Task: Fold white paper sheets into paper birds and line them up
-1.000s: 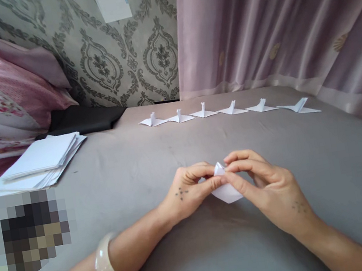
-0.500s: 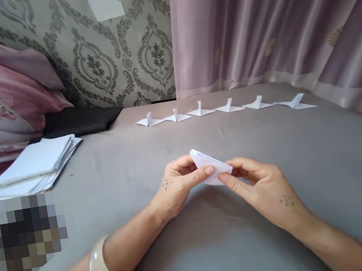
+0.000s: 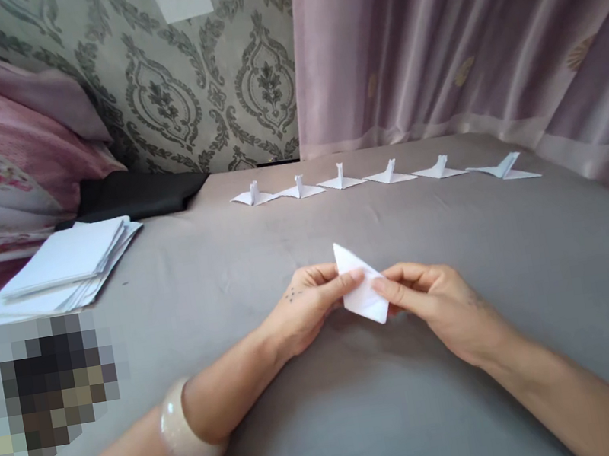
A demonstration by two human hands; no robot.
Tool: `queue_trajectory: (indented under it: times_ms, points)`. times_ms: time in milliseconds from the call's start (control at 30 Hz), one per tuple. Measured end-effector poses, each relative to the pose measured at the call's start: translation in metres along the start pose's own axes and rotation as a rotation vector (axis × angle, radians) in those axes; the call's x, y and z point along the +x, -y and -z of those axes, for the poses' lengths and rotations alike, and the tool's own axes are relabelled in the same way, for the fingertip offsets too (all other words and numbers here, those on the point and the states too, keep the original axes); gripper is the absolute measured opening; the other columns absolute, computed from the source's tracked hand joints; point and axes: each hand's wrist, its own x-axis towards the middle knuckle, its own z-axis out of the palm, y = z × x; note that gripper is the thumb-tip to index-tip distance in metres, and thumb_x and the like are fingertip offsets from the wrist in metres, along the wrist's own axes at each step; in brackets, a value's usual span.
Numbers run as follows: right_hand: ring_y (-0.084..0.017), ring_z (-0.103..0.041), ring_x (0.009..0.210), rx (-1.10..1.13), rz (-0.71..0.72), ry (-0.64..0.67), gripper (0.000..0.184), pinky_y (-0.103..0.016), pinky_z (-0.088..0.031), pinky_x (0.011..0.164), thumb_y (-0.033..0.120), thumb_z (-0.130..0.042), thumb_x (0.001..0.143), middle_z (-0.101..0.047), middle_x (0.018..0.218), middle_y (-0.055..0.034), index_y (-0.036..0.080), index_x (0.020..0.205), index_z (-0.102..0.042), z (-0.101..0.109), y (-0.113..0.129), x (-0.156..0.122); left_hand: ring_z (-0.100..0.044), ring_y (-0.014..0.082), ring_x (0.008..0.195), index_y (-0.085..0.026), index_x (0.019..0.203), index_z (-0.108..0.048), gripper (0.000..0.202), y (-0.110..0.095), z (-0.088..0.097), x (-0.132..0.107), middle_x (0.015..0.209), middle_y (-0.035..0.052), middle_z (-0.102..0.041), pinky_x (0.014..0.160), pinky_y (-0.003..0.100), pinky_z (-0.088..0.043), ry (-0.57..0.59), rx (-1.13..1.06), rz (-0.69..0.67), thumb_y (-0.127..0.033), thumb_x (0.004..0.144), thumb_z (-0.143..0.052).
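Note:
Between my two hands, raised over the grey cloth surface (image 3: 335, 423), is a small piece of folded white paper (image 3: 363, 300). My left hand (image 3: 318, 295) pinches its left side, the thumb lying across the front face. On the right edge my right hand (image 3: 424, 290) grips it, thumb in front and fingers behind. Its pointed corner is up at the left, and the back of the paper is hidden. Farther off, several folded white paper figures (image 3: 341, 178) stand in a row, each with an upright middle and flat spread sides.
A stack of white paper sheets (image 3: 66, 254) lies at the left, before a black cloth (image 3: 137, 194). Pink floral fabric (image 3: 0, 168) hangs at far left. A mauve curtain (image 3: 395, 36) and patterned wall (image 3: 199, 75) stand behind. The lower left corner is pixelated.
The folded paper has turned, so its front face shows more fully and a corner points down. Both hands still hold it; my left hand has shifted slightly right. The view has tilted a little.

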Motion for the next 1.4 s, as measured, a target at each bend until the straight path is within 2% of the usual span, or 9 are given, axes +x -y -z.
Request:
queue_trajectory:
  times_ms: [100,200,333,433,600,800,1100,1267,1400]
  points:
    - [-0.009,-0.055,0.065,0.271,-0.117,-0.003,0.024,-0.022,-0.046,0.063,0.041,-0.077,0.07,-0.067,0.073,-0.0011,0.018,0.074,-0.072,0.003,-0.005,0.008,-0.061,0.0144,0.07,-0.009,0.081,-0.071,0.048,-0.001,0.002,0.003,0.076,0.0087,-0.068,0.069,0.027,-0.048,0.025,-0.073,0.018,-0.056,0.084,-0.059]
    - [-0.011,-0.057,0.07,0.409,-0.19,-0.061,0.022,-0.022,-0.047,0.062,0.037,-0.08,0.066,-0.068,0.078,-0.0024,0.018,0.073,-0.072,0.003,-0.009,0.014,-0.058,0.0131,0.067,-0.009,0.081,-0.07,0.058,-0.003,-0.002,0.001,0.073,0.0075,-0.064,0.066,0.025,-0.046,0.017,-0.013,-0.008,-0.064,0.082,-0.053]
    - [-0.01,-0.06,0.073,0.507,-0.19,-0.087,0.016,-0.022,-0.049,0.069,0.032,-0.082,0.066,-0.07,0.078,0.0006,0.021,0.072,-0.072,-0.003,-0.015,0.018,-0.056,0.0117,0.067,-0.013,0.083,-0.067,0.041,0.001,-0.013,-0.006,0.073,0.0025,-0.063,0.064,0.023,-0.044,-0.189,0.243,-0.128,-0.05,0.069,-0.075]
    - [-0.009,-0.062,0.08,0.546,-0.142,-0.079,0.015,-0.021,-0.05,0.077,0.032,-0.081,0.067,-0.072,0.083,0.0019,0.023,0.076,-0.073,-0.009,-0.021,0.02,-0.053,0.0106,0.063,-0.014,0.078,-0.064,0.032,0.007,-0.02,-0.008,0.068,0.0001,-0.061,0.058,0.021,-0.04,-0.36,0.364,-0.225,-0.043,0.07,-0.075]
    - [-0.01,-0.062,0.083,0.52,-0.112,-0.069,0.016,-0.021,-0.05,0.077,0.033,-0.08,0.07,-0.073,0.089,0.001,0.022,0.08,-0.074,-0.015,-0.025,0.022,-0.049,0.0089,0.06,-0.015,0.074,-0.063,0.018,0.008,-0.021,-0.01,0.063,-0.0022,-0.057,0.057,0.02,-0.039,-0.442,0.391,-0.338,-0.031,0.077,-0.068]
    - [-0.007,-0.058,0.07,0.457,-0.115,-0.128,0.02,-0.018,-0.049,0.068,0.031,-0.083,0.065,-0.069,0.076,0.0017,0.02,0.078,-0.074,-0.018,-0.023,0.02,-0.048,0.0085,0.06,-0.014,0.076,-0.064,0.016,0.008,-0.018,-0.009,0.066,-0.0019,-0.058,0.058,0.02,-0.039,-0.425,0.378,-0.344,-0.03,0.078,-0.067]
    - [-0.008,-0.057,0.065,0.391,-0.145,-0.115,0.022,-0.021,-0.046,0.066,0.032,-0.085,0.06,-0.067,0.071,0.0021,0.019,0.075,-0.074,-0.022,-0.018,0.028,-0.053,0.011,0.06,-0.013,0.063,-0.062,0.031,0.003,0.002,0.004,0.062,0.0007,-0.062,0.061,0.023,-0.039,-0.325,0.13,-0.175,-0.04,0.067,-0.076]
    - [-0.014,-0.06,0.076,0.206,-0.01,-0.104,0.03,-0.026,-0.045,0.07,0.043,-0.08,0.065,-0.071,0.08,-0.0027,0.019,0.083,-0.075,-0.027,-0.003,0.048,-0.051,0.0097,0.06,-0.012,0.063,-0.066,0.035,-0.007,0.014,0.007,0.06,0.0007,-0.061,0.062,0.022,-0.037,-0.285,0.145,-0.236,-0.046,0.073,-0.071]
    - [-0.014,-0.057,0.068,0.077,0.074,-0.158,0.032,-0.028,-0.043,0.069,0.048,-0.078,0.064,-0.069,0.067,-0.003,0.017,0.069,-0.073,-0.036,0.007,0.057,-0.05,0.0095,0.06,-0.012,0.064,-0.066,0.037,-0.011,0.021,0.008,0.059,-0.0002,-0.058,0.061,0.022,-0.038,-0.308,0.133,-0.277,-0.048,0.074,-0.07]
